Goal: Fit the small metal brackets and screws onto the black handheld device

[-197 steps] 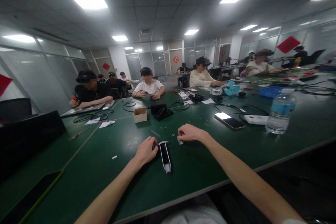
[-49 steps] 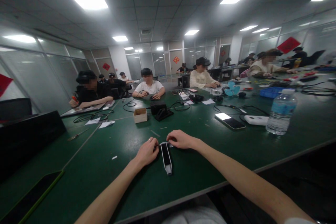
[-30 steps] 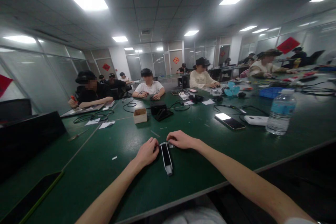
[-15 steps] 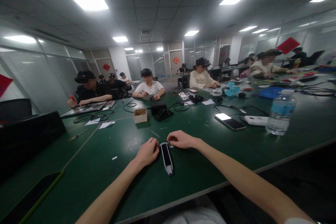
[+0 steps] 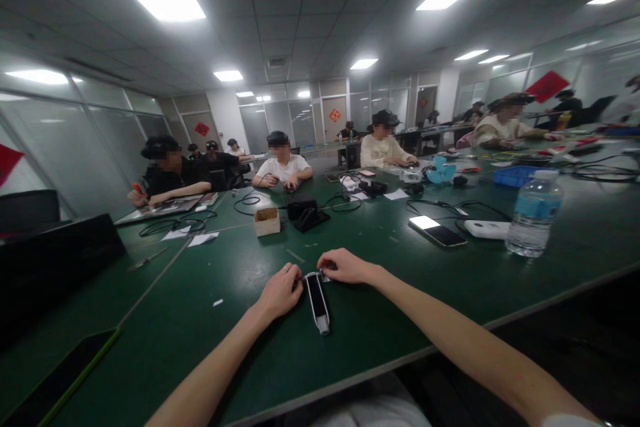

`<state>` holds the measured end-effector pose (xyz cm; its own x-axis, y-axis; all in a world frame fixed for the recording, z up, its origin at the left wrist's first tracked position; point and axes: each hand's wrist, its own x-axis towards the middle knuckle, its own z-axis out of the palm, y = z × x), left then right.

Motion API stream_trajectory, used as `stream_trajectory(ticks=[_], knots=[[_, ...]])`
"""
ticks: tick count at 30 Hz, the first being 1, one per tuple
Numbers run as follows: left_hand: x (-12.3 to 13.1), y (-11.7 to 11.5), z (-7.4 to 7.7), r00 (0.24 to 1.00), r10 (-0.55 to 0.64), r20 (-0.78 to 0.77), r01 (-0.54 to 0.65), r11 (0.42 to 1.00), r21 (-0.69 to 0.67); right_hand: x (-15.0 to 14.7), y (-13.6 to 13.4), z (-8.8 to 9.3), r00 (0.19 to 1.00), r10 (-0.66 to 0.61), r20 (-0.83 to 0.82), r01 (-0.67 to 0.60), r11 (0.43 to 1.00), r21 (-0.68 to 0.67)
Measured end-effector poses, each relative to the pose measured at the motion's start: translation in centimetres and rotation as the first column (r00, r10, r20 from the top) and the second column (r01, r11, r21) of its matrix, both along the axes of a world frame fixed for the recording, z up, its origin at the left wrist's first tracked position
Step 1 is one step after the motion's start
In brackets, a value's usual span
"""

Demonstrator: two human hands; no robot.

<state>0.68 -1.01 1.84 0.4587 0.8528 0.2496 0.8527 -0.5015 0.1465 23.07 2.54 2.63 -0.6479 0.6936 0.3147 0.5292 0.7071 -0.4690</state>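
Observation:
A long, narrow device (image 5: 318,305) with a white frame and a dark middle lies on the green table in front of me. Its far end sits between my two hands. My left hand (image 5: 281,293) rests at the left of that end, fingers curled inward; what they hold, if anything, is hidden. From the right, my right hand (image 5: 346,265) reaches to the same end with thumb and fingertips pinched together. A small pale piece (image 5: 327,277) shows under those fingertips, too small to name.
A small open cardboard box (image 5: 267,221) and a black stand (image 5: 303,212) are ahead. To the right are a lit phone (image 5: 438,231), a white device (image 5: 487,230) and a water bottle (image 5: 535,213). A dark tablet-like panel (image 5: 63,377) lies left. Co-workers sit across the table.
My hands and the device stay where they were. Across the table, a co-worker in white has shifted a hand slightly.

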Motion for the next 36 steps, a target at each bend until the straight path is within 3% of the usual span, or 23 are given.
stream_trajectory(ticks=[25,31,36], knots=[[-0.08,-0.13,0.06,1.000,-0.002,0.020,0.002,1.000,-0.018,0.67,0.07,0.71,1.000,-0.004,0.027,0.008,0.987,-0.162],[-0.01,-0.03,0.10,1.000,-0.020,0.023,0.021,1.000,-0.008,0.31,0.22,0.01,1.000,-0.009,-0.005,0.009,0.990,-0.143],[0.02,-0.09,0.23,1.000,-0.016,0.018,0.016,1.000,-0.017,0.24,0.11,0.32,1.000,0.009,0.006,-0.009,0.999,-0.031]])
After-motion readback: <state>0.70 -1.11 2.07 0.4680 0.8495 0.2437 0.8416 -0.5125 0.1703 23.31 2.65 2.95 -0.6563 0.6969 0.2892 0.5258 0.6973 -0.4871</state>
